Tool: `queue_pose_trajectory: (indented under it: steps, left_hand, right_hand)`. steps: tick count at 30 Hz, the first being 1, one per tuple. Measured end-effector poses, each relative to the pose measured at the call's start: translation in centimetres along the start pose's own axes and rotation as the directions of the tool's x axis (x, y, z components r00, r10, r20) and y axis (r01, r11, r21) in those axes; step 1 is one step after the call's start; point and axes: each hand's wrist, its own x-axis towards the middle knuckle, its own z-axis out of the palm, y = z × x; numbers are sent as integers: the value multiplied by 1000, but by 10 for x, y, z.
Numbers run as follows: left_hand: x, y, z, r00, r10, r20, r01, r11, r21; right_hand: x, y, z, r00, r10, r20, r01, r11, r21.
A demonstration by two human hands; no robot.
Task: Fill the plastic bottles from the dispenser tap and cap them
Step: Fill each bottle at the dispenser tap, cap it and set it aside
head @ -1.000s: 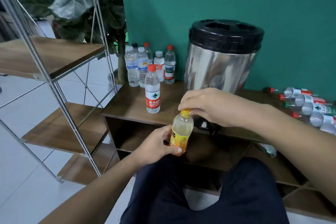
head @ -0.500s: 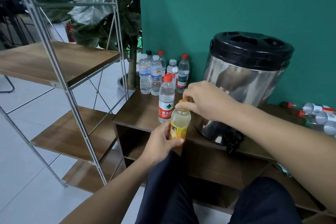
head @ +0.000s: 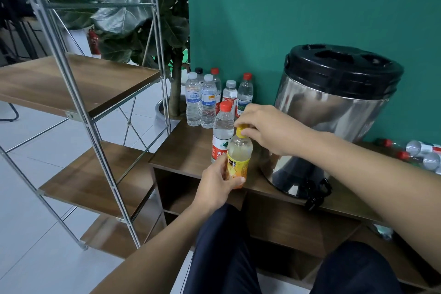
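Hands [head: 216, 186] keep gripping bottle [head: 239, 159], raised higher.

The dispenser [head: 334, 117] has a mirror-bright polished metal body and a matt black plastic lid [head: 343, 67]. The bottles [head: 207, 100] are clear glossy plastic with paper-like labels. The tabletop [head: 188, 150] is smooth dark wood grain. The rack [head: 78, 93] pairs shiny metal posts with wood-look shelves.
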Motion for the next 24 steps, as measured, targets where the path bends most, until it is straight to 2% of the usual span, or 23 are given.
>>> queue_pose_trajectory:
  steps: [6, 8, 11, 14, 19, 24]
  left_hand:
    - [3, -4, 7, 999, 2, -52, 2, 998, 64]
    - [5, -4, 7, 998, 1, -59, 3, 997, 80]
    - [6, -4, 6, 999, -8, -49, 13, 995, 100]
    - [6, -5, 4, 999, -4, -40, 8, 994, 105]
    - [5, -5, 5, 999, 4, -41, 1, 993, 116]
    - [4, -6, 7, 998, 9, -60, -3, 994, 111]
  right_hand:
    - [10, -7, 7, 984, 140, -107, -153, 980, -124]
    - [8, -6, 7, 986, 114, -119, -122, 990, -66]
    - [0, -4, 1, 999, 4, -39, -4, 1000, 15]
    - [-3, -2, 1, 998, -61, 17, 62, 996, -61]
    - [3, 3, -2, 999, -37, 3, 37, 999, -14]
    - [8, 2, 4, 999, 47, -15, -47, 999, 21]
